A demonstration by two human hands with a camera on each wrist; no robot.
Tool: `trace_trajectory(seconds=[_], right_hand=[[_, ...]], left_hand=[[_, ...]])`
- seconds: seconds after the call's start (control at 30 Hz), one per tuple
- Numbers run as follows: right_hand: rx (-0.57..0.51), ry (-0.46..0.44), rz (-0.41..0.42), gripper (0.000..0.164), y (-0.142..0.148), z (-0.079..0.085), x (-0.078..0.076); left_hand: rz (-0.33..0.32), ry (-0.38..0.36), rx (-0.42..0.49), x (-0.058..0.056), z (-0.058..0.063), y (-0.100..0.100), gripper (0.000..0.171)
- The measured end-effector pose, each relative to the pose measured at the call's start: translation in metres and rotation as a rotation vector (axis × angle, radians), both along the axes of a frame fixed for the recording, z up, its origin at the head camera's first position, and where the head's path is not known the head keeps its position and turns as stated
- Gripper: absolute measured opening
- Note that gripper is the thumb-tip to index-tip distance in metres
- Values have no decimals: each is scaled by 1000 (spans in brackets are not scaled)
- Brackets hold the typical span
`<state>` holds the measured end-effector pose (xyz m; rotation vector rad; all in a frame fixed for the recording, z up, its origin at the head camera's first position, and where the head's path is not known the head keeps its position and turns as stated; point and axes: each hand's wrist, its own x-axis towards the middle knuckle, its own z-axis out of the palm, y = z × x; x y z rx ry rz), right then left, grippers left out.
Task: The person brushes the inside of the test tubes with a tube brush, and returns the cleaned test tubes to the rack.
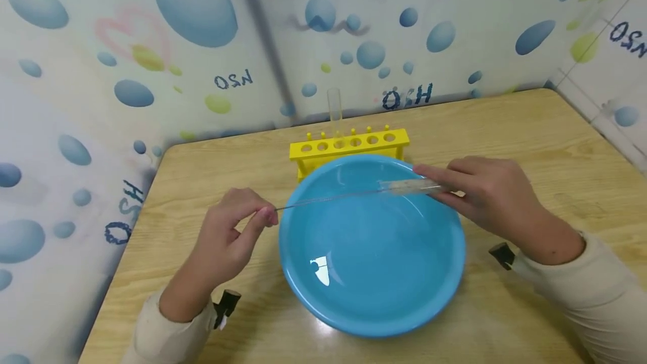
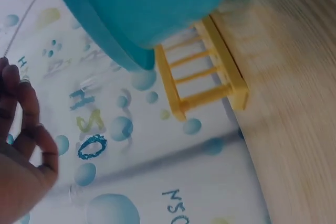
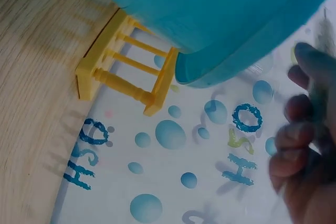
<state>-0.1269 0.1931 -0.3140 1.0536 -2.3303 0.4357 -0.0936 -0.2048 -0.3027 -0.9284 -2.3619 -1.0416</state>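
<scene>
My left hand point(image 1: 224, 237) pinches the end of a thin twisted wire, the handle of a test tube brush point(image 1: 328, 199). The wire runs across the blue basin point(image 1: 289, 274) to a clear test tube point(image 1: 427, 185), where pale bristles appear to sit inside the glass. My right hand point(image 1: 487, 195) grips that tube above the basin's right rim, its forefinger stretched along it. In the right wrist view, the right hand point(image 3: 304, 145) and tube are blurred. The left wrist view shows the left hand point(image 2: 23, 135) with its fingers bent at the wire.
Behind the basin stands a yellow test tube rack point(image 1: 349, 145), with another clear test tube point(image 1: 335, 107) upright in one hole. Light glints off liquid in the basin. The wooden table point(image 1: 505, 128) meets a patterned wall point(image 1: 273, 44) at the back.
</scene>
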Motion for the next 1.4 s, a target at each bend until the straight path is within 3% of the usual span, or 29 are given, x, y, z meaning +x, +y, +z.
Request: trace_trajectory(seconds=[0.07,0.17,0.3,0.43,0.57,0.67,0.73,0.83,0.93,0.97,1.13,1.2,1.3,1.4], right_hand=[[-10,-105,25,38,1,0,1],[-24,-268,51,51,2,1,2],[-27,-388,70,49,3,3,1],[-20,-394,78,47,2,3,1],[27,-249,41,56,2,2,3],[39,-115,30,41,2,2,4],[31,-81,44,44,3,3,4],[9,-139,73,40,3,5,4],[-13,-272,104,48,3,7,5],[-20,-313,112,53,3,7,6],[-33,-454,141,46,7,7,5],[-31,-482,134,45,8,7,4],[-26,-469,116,45,9,7,2],[-10,-377,92,47,7,6,1]], left_hand=[[-34,112,-25,0,-2,-3,33],[-54,290,-75,1,-4,-6,40],[-21,395,-138,6,0,-10,40],[-48,353,-124,11,2,-15,39],[-102,182,-58,14,3,-23,33],[-104,60,-28,16,4,-27,25],[-96,26,-21,17,4,-30,22],[-95,36,-22,20,6,-32,22],[-92,95,-56,21,8,-32,26],[-86,130,-76,21,9,-32,29],[-7,364,-212,20,15,-30,40],[7,410,-236,20,18,-30,42],[-10,345,-216,22,18,-33,41],[-33,190,-164,27,18,-39,28]])
